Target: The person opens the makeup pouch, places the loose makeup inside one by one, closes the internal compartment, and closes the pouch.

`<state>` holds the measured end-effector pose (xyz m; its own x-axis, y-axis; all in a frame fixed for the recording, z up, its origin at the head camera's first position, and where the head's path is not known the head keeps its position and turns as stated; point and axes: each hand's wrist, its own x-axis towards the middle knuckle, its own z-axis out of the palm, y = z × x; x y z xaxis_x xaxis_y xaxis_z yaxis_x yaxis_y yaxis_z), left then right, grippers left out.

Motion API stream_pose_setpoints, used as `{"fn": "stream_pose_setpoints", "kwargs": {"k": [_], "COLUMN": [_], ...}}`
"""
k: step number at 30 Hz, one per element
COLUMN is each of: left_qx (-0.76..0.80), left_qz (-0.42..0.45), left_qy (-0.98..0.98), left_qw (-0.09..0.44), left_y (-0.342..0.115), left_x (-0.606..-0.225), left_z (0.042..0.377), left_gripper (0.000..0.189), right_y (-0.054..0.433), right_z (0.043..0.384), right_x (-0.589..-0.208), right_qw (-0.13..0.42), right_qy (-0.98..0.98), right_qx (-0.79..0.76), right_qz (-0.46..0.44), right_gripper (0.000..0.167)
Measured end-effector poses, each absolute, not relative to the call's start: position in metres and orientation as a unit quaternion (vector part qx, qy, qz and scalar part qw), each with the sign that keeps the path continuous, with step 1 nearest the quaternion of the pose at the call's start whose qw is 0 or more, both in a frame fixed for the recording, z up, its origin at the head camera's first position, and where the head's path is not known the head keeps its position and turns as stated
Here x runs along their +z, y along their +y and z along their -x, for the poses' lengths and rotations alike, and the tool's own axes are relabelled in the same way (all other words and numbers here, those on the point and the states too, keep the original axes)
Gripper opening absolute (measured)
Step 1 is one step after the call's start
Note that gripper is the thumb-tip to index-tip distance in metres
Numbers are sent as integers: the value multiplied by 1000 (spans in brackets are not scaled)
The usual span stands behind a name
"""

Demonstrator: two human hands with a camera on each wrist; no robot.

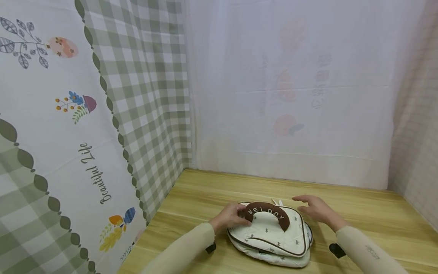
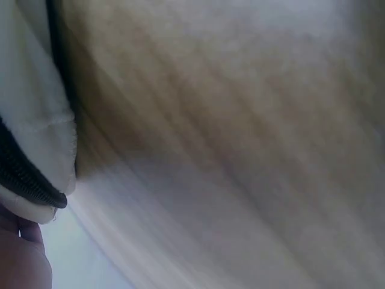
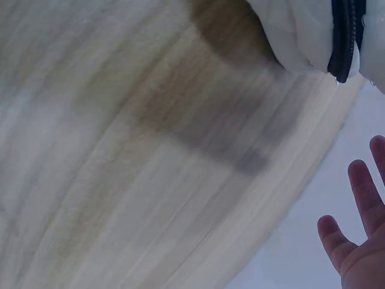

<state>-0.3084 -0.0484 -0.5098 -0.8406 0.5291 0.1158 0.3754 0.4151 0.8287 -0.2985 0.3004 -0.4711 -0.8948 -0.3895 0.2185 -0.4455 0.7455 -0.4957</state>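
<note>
A cream fabric bag [image 1: 273, 239] with dark piping and a small printed pattern lies flat on the table. A curved brown band [image 1: 266, 211] lettered MELODY crosses its upper part. At the bag's left side, my left hand [image 1: 230, 218] grips it, thumb and fingers about the left end of the band. The left wrist view shows a dark zipper [image 2: 27, 171] at the bag's edge, close above the fingers. To the right of the bag, my right hand [image 1: 317, 210] is held apart from it, fingers spread and holding nothing.
Light wood grain marks the table [image 1: 205, 186]. Small pale tabs [image 1: 278, 202] stick out behind the bag's far edge. A green checked cloth [image 1: 143, 76] hangs at the left, and a white cloth [image 1: 232, 114] hangs along the back.
</note>
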Motion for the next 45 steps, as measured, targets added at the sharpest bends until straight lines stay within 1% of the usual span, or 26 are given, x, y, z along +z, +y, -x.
{"fn": "stream_pose_setpoints", "kwargs": {"k": [3, 9, 13, 20, 24, 29, 31, 35, 40, 45], "left_qx": [455, 447, 446, 455, 448, 422, 417, 422, 427, 427], "left_qz": [-285, -297, -302, -299, -315, -333, -332, -324, -319, -311], "left_qy": [841, 842, 841, 836, 835, 843, 846, 846, 845, 849], "left_qw": [70, 58, 58, 63, 51, 23, 20, 28, 35, 33], "left_y": [-48, -50, -50, -49, -47, -46, -46, -46, -45, -44], "left_x": [-513, -516, -517, -517, -518, -518, -518, -519, -518, -517], "left_z": [310, 311, 309, 306, 305, 305, 306, 307, 306, 305], "left_gripper": [26, 27, 28, 30, 28, 21, 19, 18, 18, 19], "right_y": [293, 285, 284, 280, 280, 282, 283, 285, 285, 286], "right_z": [304, 314, 319, 324, 327, 334, 336, 336, 334, 332], "right_x": [-472, -475, -477, -476, -477, -480, -481, -482, -484, -484], "right_qw": [41, 49, 42, 5, -9, -17, -16, -16, -7, 5], "right_qy": [-936, -939, -939, -938, -935, -916, -913, -919, -933, -943], "right_qx": [266, 225, 204, 176, 170, 161, 156, 160, 144, 125], "right_qz": [-226, -254, -275, -298, -312, -367, -376, -360, -330, -309], "right_gripper": [32, 24, 27, 33, 30, 27, 25, 21, 23, 16]}}
